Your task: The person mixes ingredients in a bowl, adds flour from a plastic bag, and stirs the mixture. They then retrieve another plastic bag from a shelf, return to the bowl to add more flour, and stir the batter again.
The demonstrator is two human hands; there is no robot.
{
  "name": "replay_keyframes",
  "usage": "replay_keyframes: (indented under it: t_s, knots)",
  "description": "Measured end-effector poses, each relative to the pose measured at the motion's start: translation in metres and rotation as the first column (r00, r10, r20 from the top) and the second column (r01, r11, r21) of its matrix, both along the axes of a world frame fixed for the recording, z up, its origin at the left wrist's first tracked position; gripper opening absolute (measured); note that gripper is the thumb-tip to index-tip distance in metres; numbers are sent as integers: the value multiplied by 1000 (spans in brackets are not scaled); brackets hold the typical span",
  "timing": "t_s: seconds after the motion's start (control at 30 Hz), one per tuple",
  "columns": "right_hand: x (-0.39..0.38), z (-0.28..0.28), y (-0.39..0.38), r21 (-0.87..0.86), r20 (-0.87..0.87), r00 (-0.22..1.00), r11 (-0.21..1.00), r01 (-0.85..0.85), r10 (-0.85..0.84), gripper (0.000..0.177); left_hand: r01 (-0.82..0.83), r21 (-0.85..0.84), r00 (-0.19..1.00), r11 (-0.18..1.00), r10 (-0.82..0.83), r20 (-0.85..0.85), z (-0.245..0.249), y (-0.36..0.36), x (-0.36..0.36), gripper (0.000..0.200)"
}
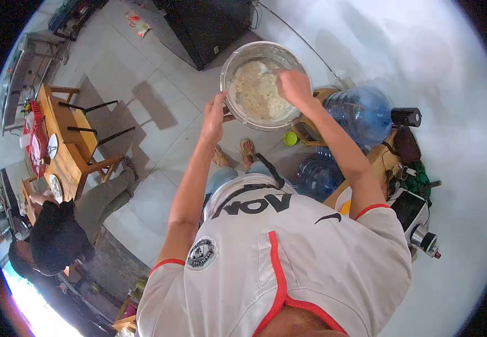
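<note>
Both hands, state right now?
Left hand: closed on the side of the bowl.
Right hand: closed in a fist over the pale mixture; what it grips is mostly hidden, can't tell.

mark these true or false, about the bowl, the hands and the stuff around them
1. The left hand is at the edge of the bowl. True.
2. The bowl is empty. False: it holds a pale, lumpy mixture.
3. The right hand is away from the bowl. False: it reaches in over the bowl.
4. A large blue bottle has a black top. True.
5. The small green cup is inside the bowl. False: the cup is outside it.
</note>
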State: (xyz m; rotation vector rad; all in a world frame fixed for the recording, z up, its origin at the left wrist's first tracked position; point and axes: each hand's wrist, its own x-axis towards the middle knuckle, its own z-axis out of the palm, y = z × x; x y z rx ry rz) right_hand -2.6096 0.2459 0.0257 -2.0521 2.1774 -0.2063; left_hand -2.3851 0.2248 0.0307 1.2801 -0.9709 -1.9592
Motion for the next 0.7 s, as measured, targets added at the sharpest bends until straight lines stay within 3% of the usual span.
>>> replay_keyframes:
  t_s: [0.1, 0.23, 0.33, 0.43, 0.47, 0.57, 0.67, 0.7]
  knots:
    - [8, -1, 16, -87, 138, 957, 966, -244, 254, 20, 18, -23, 999, 1000, -17, 33, 0, -4, -2, 44]
    - [-16, 1, 39, 28, 48, 931, 931, -363, 362, 23, 41, -24, 999, 999, -40, 36, -8, -16, -4, 44]
    - [-53, 19, 62, 107, -67, 962, 960, -257, 265, 20, 105, 4, 993, 994, -105, 50, -10, -15, -17, 44]
    - [-66, 36, 67, -122, -200, 972, 981, -150, 124, 24, 199, -17, 979, 980, -198, 55, -4, -19, -31, 43]
    - [-70, 38, 67, -177, -215, 974, 978, -109, 70, 18, 232, -33, 972, 972, -230, 54, 0, -20, -37, 43]
    - [-86, 31, 70, -248, -334, 942, 968, -49, -38, 16, 318, -65, 945, 946, -310, 105, 13, -17, -60, 41]
    - [-96, 15, 80, -126, -403, 914, 992, -10, -42, 10, 329, -75, 942, 941, -323, 88, 15, -15, -75, 38]
    - [-97, 13, 86, -54, -337, 941, 999, 3, -21, 9, 334, -68, 942, 940, -330, 66, 11, -17, -81, 37]
